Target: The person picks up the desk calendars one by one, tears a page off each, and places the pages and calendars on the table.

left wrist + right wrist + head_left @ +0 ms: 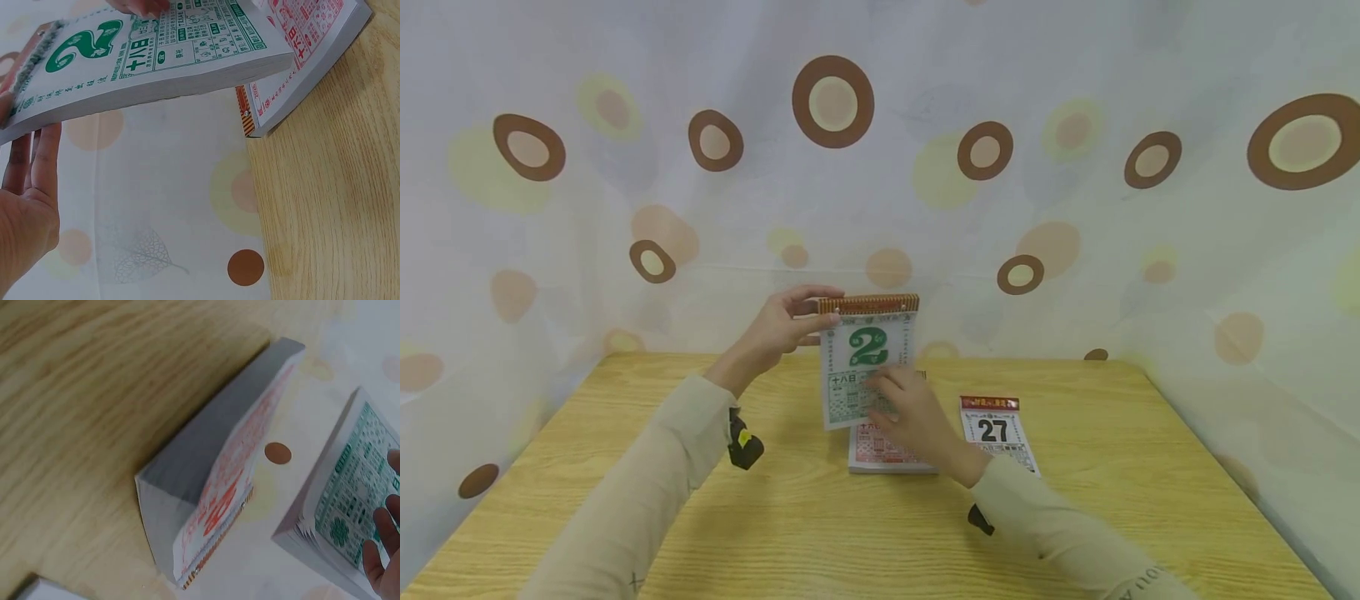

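Observation:
A thick tear-off calendar with a green 2 on its front page is held up off the table, tilted. My left hand grips its upper left corner, thumb on the front and fingers behind. Across the lower front page lies my right hand, slightly blurred; in the right wrist view its fingers are loosely extended at the green-printed page, and contact is hard to tell. Below, a red-printed tear-off calendar lies on the table, partly covered by the raised one and the right hand.
To the right, a smaller tear-off calendar with a red header and a black 27 lies on the wooden table; the right forearm covers its lower part. A patterned cloth hangs behind the table's far edge.

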The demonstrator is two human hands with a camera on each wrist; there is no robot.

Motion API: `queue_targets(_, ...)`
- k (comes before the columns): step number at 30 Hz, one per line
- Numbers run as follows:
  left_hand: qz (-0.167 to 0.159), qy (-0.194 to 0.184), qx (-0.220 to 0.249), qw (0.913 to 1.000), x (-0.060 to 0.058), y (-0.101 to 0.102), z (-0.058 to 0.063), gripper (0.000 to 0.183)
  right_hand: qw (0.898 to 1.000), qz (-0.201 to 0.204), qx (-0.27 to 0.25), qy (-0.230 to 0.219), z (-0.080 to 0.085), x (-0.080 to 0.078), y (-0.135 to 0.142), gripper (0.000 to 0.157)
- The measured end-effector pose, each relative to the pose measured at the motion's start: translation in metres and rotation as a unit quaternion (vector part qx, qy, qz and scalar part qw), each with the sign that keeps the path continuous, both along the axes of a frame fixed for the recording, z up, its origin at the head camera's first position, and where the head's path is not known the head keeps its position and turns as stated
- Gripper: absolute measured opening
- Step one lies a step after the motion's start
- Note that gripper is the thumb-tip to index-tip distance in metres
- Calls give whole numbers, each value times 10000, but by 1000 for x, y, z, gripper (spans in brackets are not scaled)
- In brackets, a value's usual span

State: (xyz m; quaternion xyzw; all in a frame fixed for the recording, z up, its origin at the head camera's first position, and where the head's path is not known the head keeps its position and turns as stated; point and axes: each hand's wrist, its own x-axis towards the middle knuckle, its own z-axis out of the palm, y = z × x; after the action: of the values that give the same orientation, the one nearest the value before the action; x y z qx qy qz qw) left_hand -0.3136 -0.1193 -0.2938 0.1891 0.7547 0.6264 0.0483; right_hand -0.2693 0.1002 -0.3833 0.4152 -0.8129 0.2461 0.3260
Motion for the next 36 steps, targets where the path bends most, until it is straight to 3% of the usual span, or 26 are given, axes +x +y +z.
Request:
queue_targets(8,9,5,29,10000,1,1,1,42,9991,-319,286,74,-10,4,-9,32)
queue_targets(22,-11,27,61,10000,0,2,0,42,9887,-650,723,1137,-27,1,-20,32)
queue_targets(36,25,-23,37,10000,1,4,2,42,9816,-846,884,1466,-35,-2,-23,35)
